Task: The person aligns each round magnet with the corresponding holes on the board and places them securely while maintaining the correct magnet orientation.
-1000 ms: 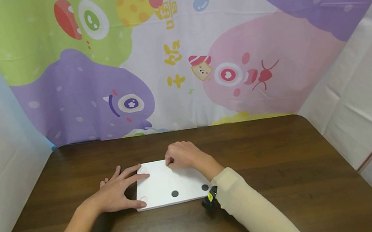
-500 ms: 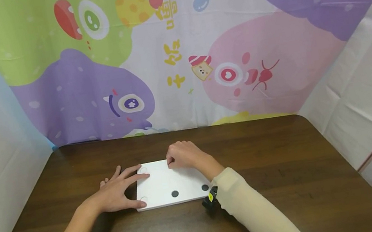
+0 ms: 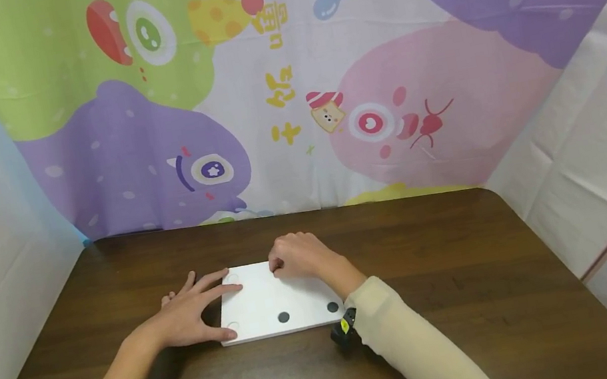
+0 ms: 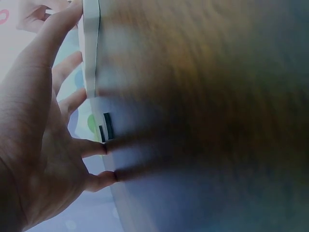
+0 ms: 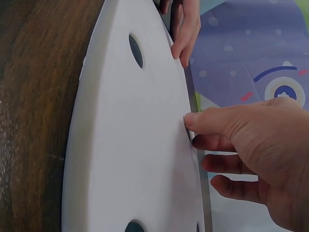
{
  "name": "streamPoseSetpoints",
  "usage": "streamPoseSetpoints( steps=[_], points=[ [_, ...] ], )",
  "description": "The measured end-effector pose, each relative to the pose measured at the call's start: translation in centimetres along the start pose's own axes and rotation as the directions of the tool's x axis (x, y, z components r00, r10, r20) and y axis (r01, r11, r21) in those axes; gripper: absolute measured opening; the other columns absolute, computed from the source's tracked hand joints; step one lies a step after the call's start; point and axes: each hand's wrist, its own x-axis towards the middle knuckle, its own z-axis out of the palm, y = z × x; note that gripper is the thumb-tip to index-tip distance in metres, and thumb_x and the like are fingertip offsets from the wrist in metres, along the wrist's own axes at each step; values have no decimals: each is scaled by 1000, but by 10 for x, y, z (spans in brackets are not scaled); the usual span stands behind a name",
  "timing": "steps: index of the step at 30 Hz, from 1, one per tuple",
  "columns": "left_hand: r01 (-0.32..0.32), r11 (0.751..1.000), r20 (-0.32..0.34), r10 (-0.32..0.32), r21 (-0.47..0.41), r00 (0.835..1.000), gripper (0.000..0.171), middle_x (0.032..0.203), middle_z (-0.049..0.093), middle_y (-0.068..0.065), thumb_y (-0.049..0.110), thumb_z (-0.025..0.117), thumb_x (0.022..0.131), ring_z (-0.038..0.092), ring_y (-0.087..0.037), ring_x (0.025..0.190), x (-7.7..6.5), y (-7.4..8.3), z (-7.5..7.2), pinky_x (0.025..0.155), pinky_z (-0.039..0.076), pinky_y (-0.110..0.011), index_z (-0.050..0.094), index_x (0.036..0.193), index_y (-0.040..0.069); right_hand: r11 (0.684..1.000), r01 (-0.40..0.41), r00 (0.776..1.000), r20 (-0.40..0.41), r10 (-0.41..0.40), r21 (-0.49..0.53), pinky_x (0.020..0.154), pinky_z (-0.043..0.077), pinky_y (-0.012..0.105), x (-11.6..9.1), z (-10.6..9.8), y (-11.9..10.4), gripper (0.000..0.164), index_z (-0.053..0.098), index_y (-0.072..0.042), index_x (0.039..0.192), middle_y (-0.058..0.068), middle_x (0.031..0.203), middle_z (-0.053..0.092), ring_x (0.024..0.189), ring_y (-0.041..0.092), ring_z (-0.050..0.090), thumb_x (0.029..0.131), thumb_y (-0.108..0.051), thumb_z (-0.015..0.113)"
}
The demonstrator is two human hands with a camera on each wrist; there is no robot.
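The left hand [image 4: 50,154], fingers spread, touches the edge of a thick white board [image 4: 91,43]; two fingertips meet the brown wood-grain worktop [image 4: 217,72] near two small dark strips [image 4: 108,126].

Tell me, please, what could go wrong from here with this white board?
The white board could slide or turn on the table if the right hand pushes hard at its far edge, since the left hand touches only its left end. Also, the black wrist device looks close to the dark circle at the near right and might brush it.
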Motion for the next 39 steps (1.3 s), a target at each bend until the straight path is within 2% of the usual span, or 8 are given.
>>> streamPoseSetpoints(
  steps=[6, 16, 26, 39],
  points=[
    [0, 1000, -2, 0, -1, 1000, 90, 185, 33, -12, 68, 87, 88, 18, -81, 161, 1, 0, 2, 103, 26, -105, 57, 164, 32, 1000, 3, 1000, 1, -3, -7, 75, 48, 24, -2, 0, -1, 15, 90, -23, 118, -6, 113, 86, 89, 9, 65, 106, -28, 82],
    [-4, 1000, -20, 5, 6, 1000, 90, 185, 33, -13, 68, 88, 87, 20, -81, 160, -1, -1, 3, 102, 26, -105, 58, 164, 32, 999, 28, 999, -41, -29, -23, 66, 42, 21, -6, 0, 0, 16, 89, -24, 116, -7, 105, 83, 82, 7, 60, 107, -31, 79],
    [-4, 1000, -10, 4, 30, 1000, 91, 184, 36, -12, 70, 86, 87, 21, -78, 162, 1, 2, 1, 106, 26, -103, 58, 164, 31, 997, 50, 997, -51, -52, -56, 67, 50, 27, -14, -9, -2, 16, 89, -26, 117, -3, 111, 81, 93, 13, 73, 107, -34, 78],
    [-10, 999, -42, 12, 52, 999, 92, 184, 38, -12, 70, 86, 87, 24, -76, 163, 2, 2, 1, 109, 26, -102, 57, 165, 30, 998, 56, 993, -106, -59, -32, 62, 45, 22, -27, -9, -1, 15, 89, -26, 115, -1, 116, 82, 94, 16, 77, 107, -32, 78]
  ],
)
